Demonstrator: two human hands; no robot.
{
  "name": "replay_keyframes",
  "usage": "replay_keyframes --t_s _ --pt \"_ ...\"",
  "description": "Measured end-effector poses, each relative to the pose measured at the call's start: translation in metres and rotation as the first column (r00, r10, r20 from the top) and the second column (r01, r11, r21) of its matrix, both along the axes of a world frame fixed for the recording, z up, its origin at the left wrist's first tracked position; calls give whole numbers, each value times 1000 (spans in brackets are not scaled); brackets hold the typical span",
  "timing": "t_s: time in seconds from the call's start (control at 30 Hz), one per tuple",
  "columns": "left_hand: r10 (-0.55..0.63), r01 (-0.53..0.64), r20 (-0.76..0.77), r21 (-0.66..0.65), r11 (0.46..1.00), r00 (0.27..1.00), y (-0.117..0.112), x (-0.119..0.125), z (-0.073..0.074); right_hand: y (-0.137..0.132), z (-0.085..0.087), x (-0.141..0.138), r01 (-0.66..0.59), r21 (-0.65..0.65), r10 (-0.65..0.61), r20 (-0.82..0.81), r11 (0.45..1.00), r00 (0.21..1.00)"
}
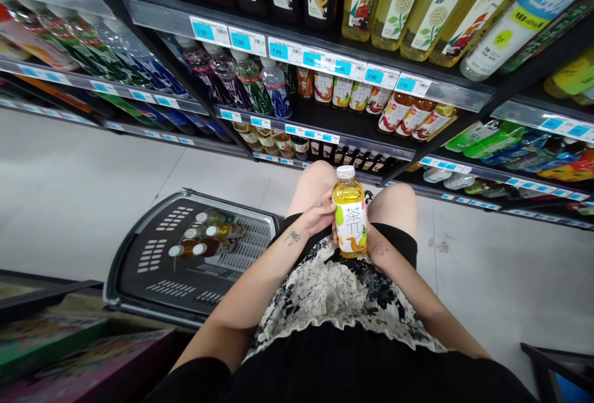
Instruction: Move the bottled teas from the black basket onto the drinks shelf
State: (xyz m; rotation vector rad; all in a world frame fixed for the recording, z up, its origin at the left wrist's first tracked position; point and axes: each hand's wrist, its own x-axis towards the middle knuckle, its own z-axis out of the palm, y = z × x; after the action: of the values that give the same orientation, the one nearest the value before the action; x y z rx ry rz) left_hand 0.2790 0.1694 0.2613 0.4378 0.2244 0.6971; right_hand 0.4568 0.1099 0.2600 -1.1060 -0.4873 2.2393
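I hold a yellow tea bottle (349, 212) with a white cap upright in front of my knees. My left hand (320, 212) is closed round its left side. My right hand (370, 243) grips it from the right and is mostly hidden behind the bottle and its label. To my left, a dark plastic shopping basket (139, 267) stands on the floor with several bottles (204, 242) lying in it.
Black shelves (320, 119) full of bottled drinks, with blue price tags along their edges, rise right in front of me. Pale floor tiles (69, 192) stretch to the left. Coloured cartons (69, 353) lie at the lower left, and a dark frame (557, 359) shows at the lower right.
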Motion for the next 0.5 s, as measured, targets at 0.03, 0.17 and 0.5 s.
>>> replay_keyframes --t_s 0.03,0.17,0.5 --pt "-1 1 -2 3 1000 1000 0 0 0 0 0 0 -11 -11 12 13 1000 1000" --pt "8 -8 -16 -2 1000 1000 0 0 2 -1 0 -1 7 10 -7 5 1000 1000" --pt "2 -2 -5 4 1000 1000 0 -1 3 1 -9 3 -5 -22 5 5 1000 1000"
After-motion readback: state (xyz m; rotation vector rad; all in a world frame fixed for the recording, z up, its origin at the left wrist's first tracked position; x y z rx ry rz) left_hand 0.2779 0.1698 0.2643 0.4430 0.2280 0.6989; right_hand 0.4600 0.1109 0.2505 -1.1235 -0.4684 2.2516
